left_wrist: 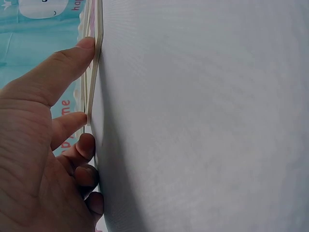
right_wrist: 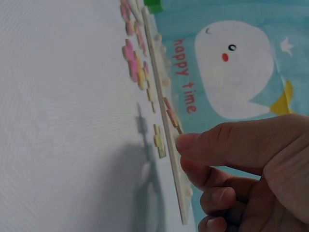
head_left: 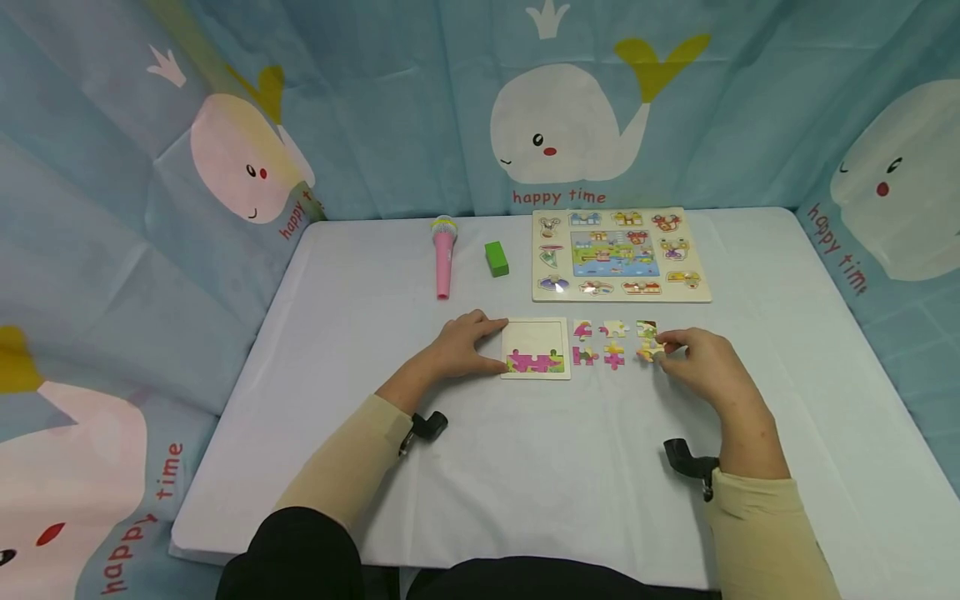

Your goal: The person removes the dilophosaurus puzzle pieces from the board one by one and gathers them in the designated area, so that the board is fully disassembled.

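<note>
A small square wooden jigsaw tray (head_left: pixel 534 335) lies on the table, its bottom row filled with pink and green pieces. My left hand (head_left: pixel 467 346) reaches it from the left, thumb and index finger spread and touching its left side; the left wrist view shows these fingertips against the tray's edge (left_wrist: pixel 98 36). Between thumb and index finger, my right hand (head_left: pixel 701 358) pinches a jigsaw piece (right_wrist: pixel 171 115), raised above the table in the right wrist view. Several loose pieces lie right of the tray, among them a pink-and-yellow one (head_left: pixel 614 357) and a green-and-brown one (head_left: pixel 646 327).
Behind the loose pieces lies a large wooden peg puzzle board (head_left: pixel 615 296) with vehicle and animal shapes. A pink toy microphone (head_left: pixel 444 258) and a green block (head_left: pixel 497 259) stand farther left. A white cloth covers the table (head_left: pixel 525 467); blue whale-print curtains (head_left: pixel 420 108) hang around it.
</note>
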Available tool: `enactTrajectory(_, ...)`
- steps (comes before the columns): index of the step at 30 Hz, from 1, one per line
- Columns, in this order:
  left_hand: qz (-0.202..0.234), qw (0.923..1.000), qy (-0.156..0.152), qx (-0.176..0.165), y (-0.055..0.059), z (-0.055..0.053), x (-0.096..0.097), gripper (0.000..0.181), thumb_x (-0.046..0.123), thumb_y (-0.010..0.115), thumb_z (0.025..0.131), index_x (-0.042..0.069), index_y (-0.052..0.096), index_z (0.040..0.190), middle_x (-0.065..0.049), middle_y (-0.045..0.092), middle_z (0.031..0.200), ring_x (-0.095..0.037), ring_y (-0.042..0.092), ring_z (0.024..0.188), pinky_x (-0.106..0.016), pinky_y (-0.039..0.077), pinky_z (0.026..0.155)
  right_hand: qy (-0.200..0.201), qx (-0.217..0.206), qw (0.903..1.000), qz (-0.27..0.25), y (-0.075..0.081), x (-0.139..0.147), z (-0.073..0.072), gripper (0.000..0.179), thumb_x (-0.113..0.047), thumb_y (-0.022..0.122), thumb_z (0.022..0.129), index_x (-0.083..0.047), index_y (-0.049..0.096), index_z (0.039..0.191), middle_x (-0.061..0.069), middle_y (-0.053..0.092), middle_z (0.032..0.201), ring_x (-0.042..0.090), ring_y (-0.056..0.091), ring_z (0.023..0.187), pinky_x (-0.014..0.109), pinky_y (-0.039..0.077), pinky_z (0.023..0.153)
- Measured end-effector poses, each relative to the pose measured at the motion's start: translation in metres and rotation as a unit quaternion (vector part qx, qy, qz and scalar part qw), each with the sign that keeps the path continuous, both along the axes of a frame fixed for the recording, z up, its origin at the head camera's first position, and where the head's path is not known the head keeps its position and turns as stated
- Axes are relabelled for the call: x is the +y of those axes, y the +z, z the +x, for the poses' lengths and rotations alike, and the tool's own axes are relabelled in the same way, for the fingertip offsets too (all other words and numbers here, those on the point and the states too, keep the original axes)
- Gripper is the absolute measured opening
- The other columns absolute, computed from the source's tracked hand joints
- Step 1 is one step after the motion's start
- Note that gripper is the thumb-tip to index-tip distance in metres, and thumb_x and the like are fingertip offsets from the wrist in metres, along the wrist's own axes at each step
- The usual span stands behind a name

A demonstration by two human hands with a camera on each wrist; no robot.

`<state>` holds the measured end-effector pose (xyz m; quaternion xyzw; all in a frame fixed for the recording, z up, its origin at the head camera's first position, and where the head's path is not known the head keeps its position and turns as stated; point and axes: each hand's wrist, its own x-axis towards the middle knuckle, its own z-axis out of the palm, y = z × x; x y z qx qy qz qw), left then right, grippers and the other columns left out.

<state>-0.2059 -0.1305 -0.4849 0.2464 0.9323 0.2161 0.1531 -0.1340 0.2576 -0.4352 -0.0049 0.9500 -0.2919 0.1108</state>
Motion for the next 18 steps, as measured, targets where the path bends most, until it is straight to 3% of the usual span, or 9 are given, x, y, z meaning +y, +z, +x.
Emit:
enactTrajectory(7,-0.002,1.0000,0.001,0.002,0.000,0.000,0.000,0.086,0.053,0.082,0.082,0.023,0.048,0.155,0.001,0.051,0.112,-0.015,0.046,0.104,-0.036,0.037,0.089,0.000,-0.023,0.9997,0.000,-0.011,-0.001,-0.006,0.039,-0.010,0.070,0.093,0.008,0.066,0.127,0.023,0.067,0.111,0.041,0.055,0.107,0.059,0.041,0.097)
enactTrajectory(18,0.000,1.0000,-0.004,0.004,0.003,0.002,0.001,0.086,0.052,0.082,0.082,0.021,0.049,0.155,0.000,0.052,0.114,-0.017,0.047,0.106,-0.037,0.037,0.091,0.006,-0.012,0.9998,0.012,-0.015,-0.002,-0.009,0.042,-0.010,0.073,0.090,0.008,0.067,0.127,0.022,0.068,0.107,0.040,0.056,0.103,0.057,0.043,0.093)
